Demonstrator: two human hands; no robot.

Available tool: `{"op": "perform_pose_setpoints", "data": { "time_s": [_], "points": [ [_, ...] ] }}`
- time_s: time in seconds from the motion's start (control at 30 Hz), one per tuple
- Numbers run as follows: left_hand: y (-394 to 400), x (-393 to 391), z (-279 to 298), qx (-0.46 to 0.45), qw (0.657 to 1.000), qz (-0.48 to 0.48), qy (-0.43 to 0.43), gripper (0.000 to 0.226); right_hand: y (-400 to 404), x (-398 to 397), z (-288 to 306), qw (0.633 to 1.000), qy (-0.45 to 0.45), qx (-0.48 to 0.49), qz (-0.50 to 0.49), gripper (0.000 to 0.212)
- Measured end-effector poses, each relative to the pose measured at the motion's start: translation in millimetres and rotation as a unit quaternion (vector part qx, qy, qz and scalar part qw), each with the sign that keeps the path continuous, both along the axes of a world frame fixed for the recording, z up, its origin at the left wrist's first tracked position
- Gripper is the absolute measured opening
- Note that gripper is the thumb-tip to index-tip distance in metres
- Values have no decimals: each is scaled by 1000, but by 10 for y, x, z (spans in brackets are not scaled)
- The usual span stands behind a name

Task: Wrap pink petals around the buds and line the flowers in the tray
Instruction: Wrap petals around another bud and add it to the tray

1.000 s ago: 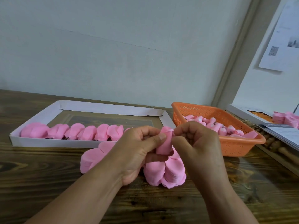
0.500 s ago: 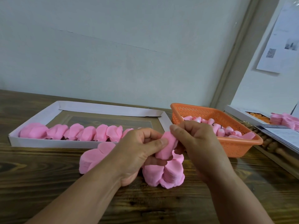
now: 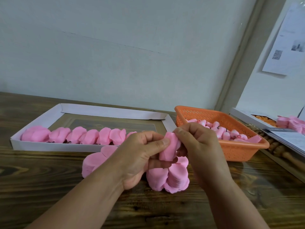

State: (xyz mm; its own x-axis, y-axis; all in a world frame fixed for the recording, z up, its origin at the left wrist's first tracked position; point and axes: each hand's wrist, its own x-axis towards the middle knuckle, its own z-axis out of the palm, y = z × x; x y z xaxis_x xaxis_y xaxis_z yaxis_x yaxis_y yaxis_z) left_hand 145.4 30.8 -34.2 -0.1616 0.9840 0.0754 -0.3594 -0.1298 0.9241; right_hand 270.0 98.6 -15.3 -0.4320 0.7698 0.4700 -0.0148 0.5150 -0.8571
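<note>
My left hand grips a pink bud wrapped in a petal, thumb pressed on its front. My right hand pinches the petal's upper right edge against the bud. Beneath my hands lie stacks of loose pink petals, with another stack to the left on the table. The white cardboard tray at the back left holds a row of several finished pink flowers along its near wall. An orange basket at the right holds several pink buds.
The dark wooden table ends at a pale wall. At the far right lie another white tray with orange pieces, more pink petals, papers and wooden sticks.
My right hand's fingers have shifted over the top of the bud and back, working the petal round it. The left hand keeps its grip and has hardly moved.
</note>
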Motion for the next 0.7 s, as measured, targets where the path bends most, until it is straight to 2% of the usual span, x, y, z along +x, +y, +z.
{"op": "perform_pose_setpoints", "data": {
  "time_s": [0.17,0.23,0.27,0.33,0.57,0.63,0.7],
  "points": [
    [-3,-20,-4,0,1000,4,8,34,38,68,47,996,-34,-38,75,7],
    [-3,-21,-6,2,1000,3,17,32,62,120,106,990,-82,-47,106,17],
    [0,-21,-9,2,1000,4,22,31,72,134,140,987,-105,-39,116,15],
    [-5,-19,-13,2,999,3,38,29,77,142,202,982,-134,-21,130,7],
    [14,-57,-49,-6,998,-1,58,25,133,142,267,976,-171,-8,138,7],
    [-3,-61,-37,-12,997,-13,71,29,147,150,270,973,-179,-4,143,6],
    [-23,-93,-16,-23,994,-37,97,45,158,164,278,973,-178,2,146,5]
  ]
}}
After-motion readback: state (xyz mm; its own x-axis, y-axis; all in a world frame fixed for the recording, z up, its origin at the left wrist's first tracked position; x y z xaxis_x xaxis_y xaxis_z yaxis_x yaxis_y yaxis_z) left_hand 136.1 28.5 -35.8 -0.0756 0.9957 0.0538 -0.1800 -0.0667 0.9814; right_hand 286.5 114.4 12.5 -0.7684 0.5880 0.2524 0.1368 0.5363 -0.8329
